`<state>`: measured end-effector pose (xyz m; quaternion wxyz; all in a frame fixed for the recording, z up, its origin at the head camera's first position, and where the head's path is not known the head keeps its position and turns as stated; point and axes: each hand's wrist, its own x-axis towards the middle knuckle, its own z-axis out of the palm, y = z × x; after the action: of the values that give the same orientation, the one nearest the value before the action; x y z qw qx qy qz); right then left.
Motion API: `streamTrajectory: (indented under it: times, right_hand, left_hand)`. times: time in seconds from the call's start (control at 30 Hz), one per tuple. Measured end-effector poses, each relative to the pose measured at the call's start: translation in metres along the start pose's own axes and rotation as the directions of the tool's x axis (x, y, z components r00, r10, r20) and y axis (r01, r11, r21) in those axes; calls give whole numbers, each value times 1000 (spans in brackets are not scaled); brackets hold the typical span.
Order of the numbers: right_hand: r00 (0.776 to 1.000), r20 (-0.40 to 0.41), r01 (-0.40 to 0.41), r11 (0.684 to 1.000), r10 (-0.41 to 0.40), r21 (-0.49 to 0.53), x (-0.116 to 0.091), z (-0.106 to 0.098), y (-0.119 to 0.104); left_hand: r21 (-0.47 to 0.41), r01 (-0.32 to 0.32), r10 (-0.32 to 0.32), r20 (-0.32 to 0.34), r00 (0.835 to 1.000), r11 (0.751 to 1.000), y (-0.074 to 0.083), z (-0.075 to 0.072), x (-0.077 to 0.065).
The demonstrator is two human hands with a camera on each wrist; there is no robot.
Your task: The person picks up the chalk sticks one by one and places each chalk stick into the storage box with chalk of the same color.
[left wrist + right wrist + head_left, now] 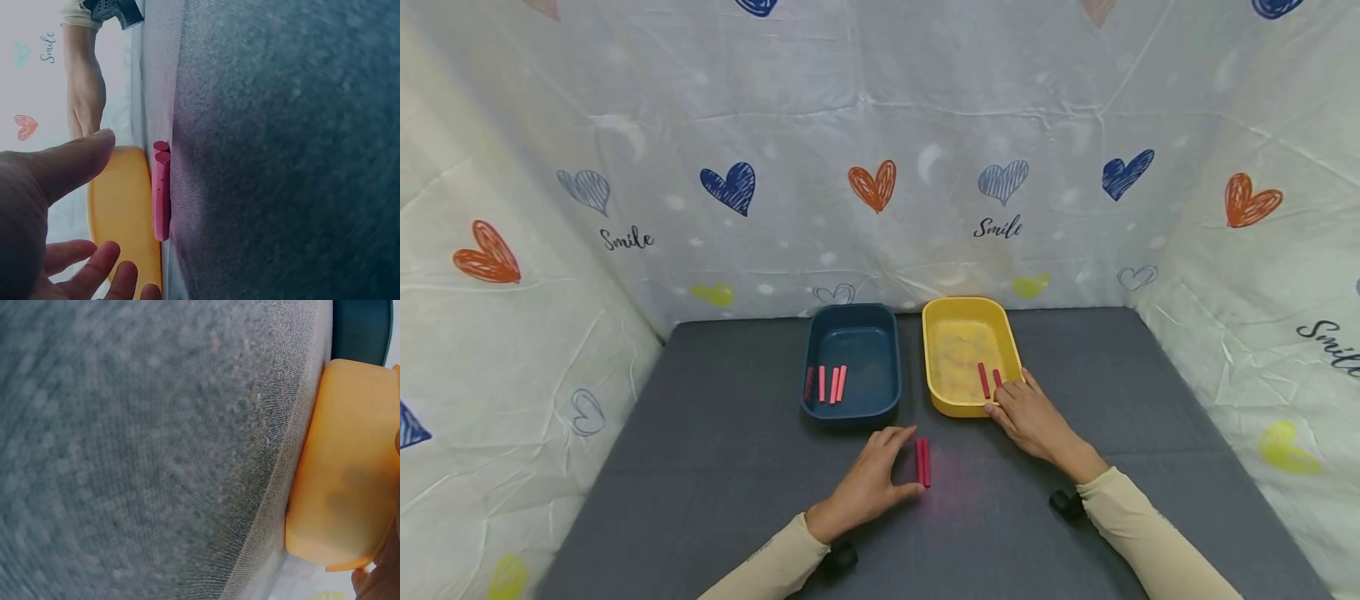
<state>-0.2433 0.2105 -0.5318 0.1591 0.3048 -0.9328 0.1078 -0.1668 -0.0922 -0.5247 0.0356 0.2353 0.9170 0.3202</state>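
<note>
My left hand hovers over the cloth with thumb and fingers spread apart, just left of two pink-red sticks lying side by side. In the left wrist view these sticks look six-sided, beyond the open thumb and fingers. At the near right corner of the yellow tray, my right hand reaches over the rim and pinches the near end of a dark red stick. Its fingertips partly hide that stick. Another red stick lies left of it in the tray. The right wrist view mostly misses the fingers.
Left of the yellow tray stands a dark blue tray with several pink sticks in its left half. Both trays sit at the back of the grey cloth-covered table, before a white curtain printed with hearts.
</note>
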Motion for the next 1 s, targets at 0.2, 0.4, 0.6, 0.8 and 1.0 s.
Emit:
streamTrajectory:
  times: [0.2,0.4,0.6,0.8,1.0]
  right_hand:
    - [1000,-2,2,1000,-2,-4,0,0,0]
    - [1000,15,-3,1000,3,-5,0,-1,0]
    - [1000,0,3,1000,-3,2,0,-2,-1]
    - [1000,-20,18,1000,-18,-1,-1,0,0]
    - [1000,-21,17,1000,-17,-1,0,-2,-1]
  left_hand:
    - [-18,30,-29,38,999,999,-5,3,4]
    - [-32,67,-65,75,995,997,-12,3,10]
    - [-40,98,-93,104,990,994,-14,3,13]
    - [-25,79,-76,106,991,997,-14,4,13]
    - [17,61,-62,103,993,998,-14,7,15]
